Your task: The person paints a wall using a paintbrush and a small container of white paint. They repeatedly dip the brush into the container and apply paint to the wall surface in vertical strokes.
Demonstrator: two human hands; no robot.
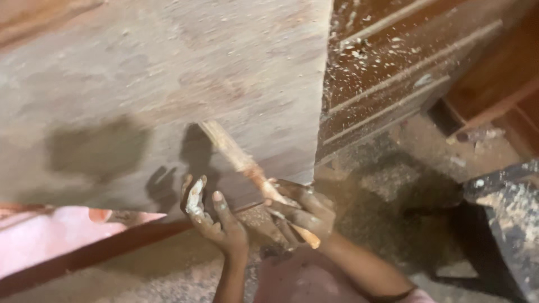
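looking left to right, i see one big wooden panel (163, 95) filling the upper left, its face grey and dull with a darker patch on the left; i judge the coating partly spread, the patch not blended in. my left hand (216, 219) is under its lower edge, fingers loosely spread and smeared with pale paste, gripping nothing. my right hand (300, 212) is closed around one stick-like applicator (247, 165), its tip touching the panel near the bottom edge. right of that, one slatted wooden piece (393, 67) carries sawdust.
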